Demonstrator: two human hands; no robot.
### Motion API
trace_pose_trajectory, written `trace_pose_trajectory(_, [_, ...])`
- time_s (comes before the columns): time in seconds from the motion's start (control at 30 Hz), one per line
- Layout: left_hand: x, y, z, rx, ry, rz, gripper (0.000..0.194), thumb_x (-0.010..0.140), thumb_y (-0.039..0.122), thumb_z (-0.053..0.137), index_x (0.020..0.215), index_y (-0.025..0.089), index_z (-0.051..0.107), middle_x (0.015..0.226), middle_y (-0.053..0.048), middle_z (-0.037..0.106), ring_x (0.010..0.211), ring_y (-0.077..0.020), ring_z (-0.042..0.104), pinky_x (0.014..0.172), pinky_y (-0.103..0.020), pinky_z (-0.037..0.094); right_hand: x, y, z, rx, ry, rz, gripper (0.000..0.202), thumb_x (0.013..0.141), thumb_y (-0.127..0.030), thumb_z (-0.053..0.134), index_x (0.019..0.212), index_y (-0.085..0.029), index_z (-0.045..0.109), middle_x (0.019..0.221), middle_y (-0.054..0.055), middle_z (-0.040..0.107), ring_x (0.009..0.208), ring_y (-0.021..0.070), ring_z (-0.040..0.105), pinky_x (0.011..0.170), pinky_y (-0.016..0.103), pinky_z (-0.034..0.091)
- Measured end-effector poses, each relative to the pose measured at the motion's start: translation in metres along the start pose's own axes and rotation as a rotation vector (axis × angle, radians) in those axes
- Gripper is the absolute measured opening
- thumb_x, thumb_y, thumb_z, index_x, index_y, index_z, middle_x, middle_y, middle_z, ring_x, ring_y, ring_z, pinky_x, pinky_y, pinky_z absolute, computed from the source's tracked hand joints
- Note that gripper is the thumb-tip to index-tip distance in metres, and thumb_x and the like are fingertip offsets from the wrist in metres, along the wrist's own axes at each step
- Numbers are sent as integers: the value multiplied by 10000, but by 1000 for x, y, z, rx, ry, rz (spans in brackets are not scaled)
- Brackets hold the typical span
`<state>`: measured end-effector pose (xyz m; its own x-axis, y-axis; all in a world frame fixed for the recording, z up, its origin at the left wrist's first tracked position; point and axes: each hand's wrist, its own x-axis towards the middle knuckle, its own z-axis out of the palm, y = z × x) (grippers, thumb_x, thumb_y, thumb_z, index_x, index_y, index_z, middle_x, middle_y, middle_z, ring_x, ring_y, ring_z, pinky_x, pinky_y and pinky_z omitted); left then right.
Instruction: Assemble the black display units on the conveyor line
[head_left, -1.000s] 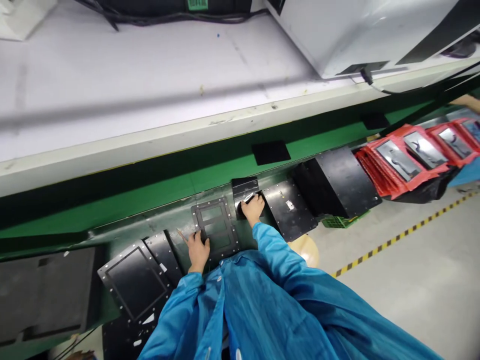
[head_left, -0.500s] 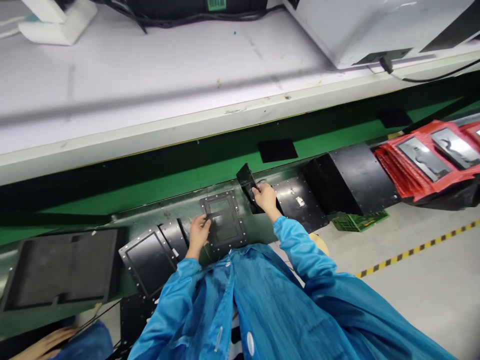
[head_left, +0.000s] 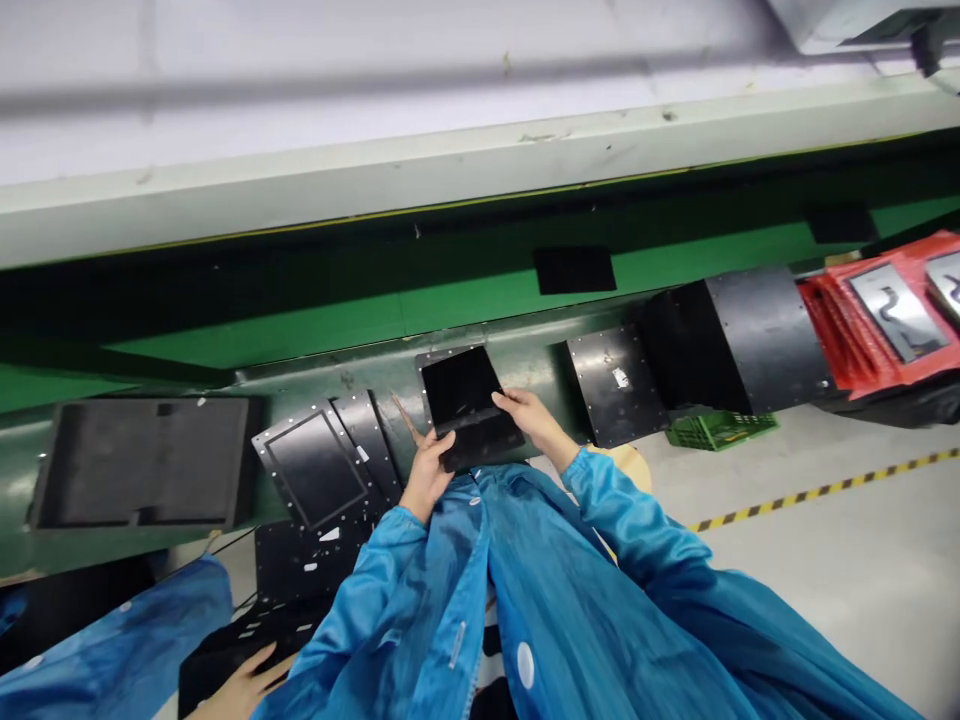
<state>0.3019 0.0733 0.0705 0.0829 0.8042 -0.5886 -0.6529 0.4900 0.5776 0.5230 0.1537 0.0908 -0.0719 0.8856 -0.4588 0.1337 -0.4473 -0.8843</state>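
A glossy black rectangular panel (head_left: 471,405) lies tilted between my two hands, over the studded black frame plate (head_left: 431,358). My left hand (head_left: 430,473) is closed on the panel's near left corner, thumb on top. My right hand (head_left: 534,424) pinches its right edge between thumb and fingers. The panel hides most of the frame plate; only its far edge and a strip on the left show. Whether the panel touches the plate, I cannot tell. Left of my left hand lies a thin brownish, stick-like item (head_left: 407,420).
To the left are stacked black plates (head_left: 315,468) and a black tray (head_left: 142,465). On the right stand a studded black plate (head_left: 616,385), a black box (head_left: 769,340) and red-wrapped panels (head_left: 892,310). A co-worker's hand (head_left: 244,690) shows at lower left; a green crate (head_left: 720,430) is on the floor.
The black panel has moved left from beside the frame plate to above it and turned flatter. My left hand has closed on its corner. The head view has shifted.
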Motion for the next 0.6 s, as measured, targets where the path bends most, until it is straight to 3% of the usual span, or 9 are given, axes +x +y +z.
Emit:
trace_pose_trajectory(0.1, [-20, 6, -20, 19, 130, 31, 458, 711, 335, 999, 1075, 196, 758, 1072, -60, 841, 1059, -271, 808, 1078, -454, 614, -22, 26, -4, -74, -28, 147, 576, 871, -781, 753, 831, -206, 754, 784, 57, 753, 695, 196, 680, 614, 275, 523])
trace_pose_trajectory(0.2, [-36, 13, -37, 44, 258, 74, 447, 704, 347, 999, 1054, 217, 754, 1066, -43, 843, 1096, -284, 798, 1075, -480, 616, -42, 42, 0, 125, -311, 409, 698, 971, -824, 604, 928, -152, 790, 902, 165, 806, 722, 231, 756, 601, 294, 589])
trace_pose_trajectory(0.3, [-43, 15, -42, 93, 267, 108, 475, 692, 362, 1000, 1074, 230, 750, 1142, -53, 838, 1172, -300, 777, 1092, -488, 603, -43, 40, 22, 415, -548, 495, 690, 1045, -764, 538, 1028, -119, 785, 1012, 202, 818, 897, 262, 809, 792, 338, 660])
trace_pose_trajectory(0.43, [-39, 20, -29, 104, 161, 46, 478, 697, 377, 990, 1079, 225, 745, 1091, -57, 833, 1161, -307, 780, 1080, -491, 605, -25, 12, 47, 731, -544, 484, 663, 1125, -700, 376, 1156, -161, 761, 966, 130, 827, 989, 281, 809, 930, 432, 658])
trace_pose_trajectory(0.5, [-36, 26, -18, 96, 91, 16, 500, 676, 370, 997, 1080, 212, 748, 1072, -70, 831, 1150, -318, 780, 1071, -490, 607, -15, -7, 50, 806, -499, 467, 664, 1134, -688, 332, 1196, -181, 757, 964, 114, 830, 1008, 291, 807, 934, 453, 659])
trace_pose_trajectory(0.6, [-33, 37, -2, 130, 17, 37, 550, 664, 357, 1001, 1128, 198, 752, 1104, -86, 830, 1165, -327, 771, 1071, -477, 601, -5, -32, 44, 807, -475, 464, 598, 1126, -655, 420, 1202, -168, 759, 958, 118, 829, 983, 298, 811, 932, 458, 661])
